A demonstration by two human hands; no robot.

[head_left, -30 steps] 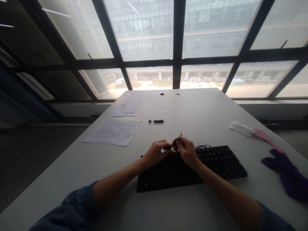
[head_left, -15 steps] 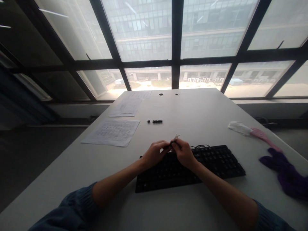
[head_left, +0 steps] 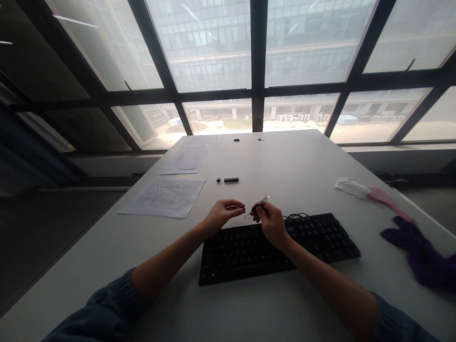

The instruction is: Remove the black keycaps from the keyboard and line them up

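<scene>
My left hand (head_left: 221, 216) pinches a small black keycap (head_left: 244, 209) between thumb and fingertips, above the far edge of the black keyboard (head_left: 245, 251). Just to its right, my right hand (head_left: 272, 221) is closed round a keycap puller (head_left: 257, 207). Thin wire loops stick out of the puller at both ends, up past the knuckles and down to the left. A gap separates the two hands. Beyond them on the table lies a short row of black keycaps (head_left: 231, 180), with a single keycap (head_left: 218, 180) a little to its left.
Handwritten paper sheets (head_left: 164, 197) lie along the table's left side. A white and pink cloth item (head_left: 374, 194) and a purple cloth (head_left: 420, 251) are at the right. The keyboard's coiled cable (head_left: 297, 216) rests behind it. Windows stand past the white table (head_left: 285, 161).
My hands were together and have moved apart. The left hand has drawn leftward with the keycap, while the right keeps the puller, now tilted with its lower loop showing.
</scene>
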